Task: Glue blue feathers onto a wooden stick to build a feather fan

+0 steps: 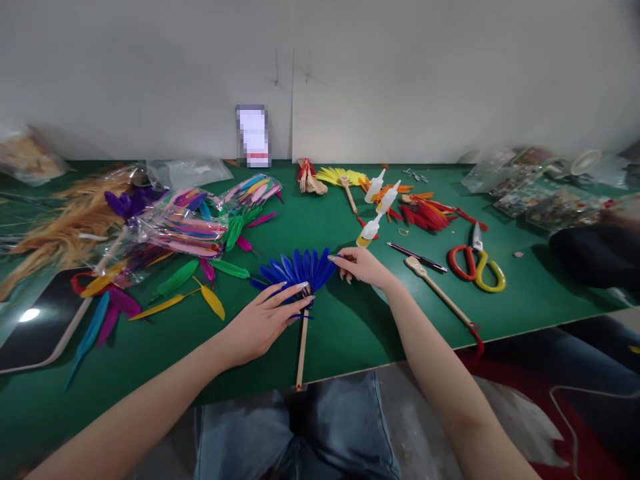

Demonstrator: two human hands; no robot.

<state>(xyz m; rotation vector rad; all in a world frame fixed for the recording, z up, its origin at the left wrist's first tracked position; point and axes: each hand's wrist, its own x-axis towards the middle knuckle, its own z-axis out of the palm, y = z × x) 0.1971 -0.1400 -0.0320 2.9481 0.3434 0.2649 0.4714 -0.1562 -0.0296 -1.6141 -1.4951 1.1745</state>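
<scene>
A fan of blue feathers [295, 267] on a thin wooden handle [302, 350] lies near the table's front edge, its handle pointing toward me. My left hand [267, 319] lies across the base of the feathers and holds the fan down, fingers reaching over the top of the handle; its thumb is hard to make out. At the fan's right side, my right hand [361, 267] pinches the outermost blue feather between thumb and fingers. Just beyond the right hand stands a small white glue bottle [369, 231] with a yellow label.
Two more white bottles, a yellow feather fan [342, 177] and red feathers [427, 212] are farther back. Right of me lie a pen [417, 257], a carved wooden stick [443, 293] and scissors [477, 257]. Bagged feathers [180, 223] and a dark tablet [43, 320] fill the left.
</scene>
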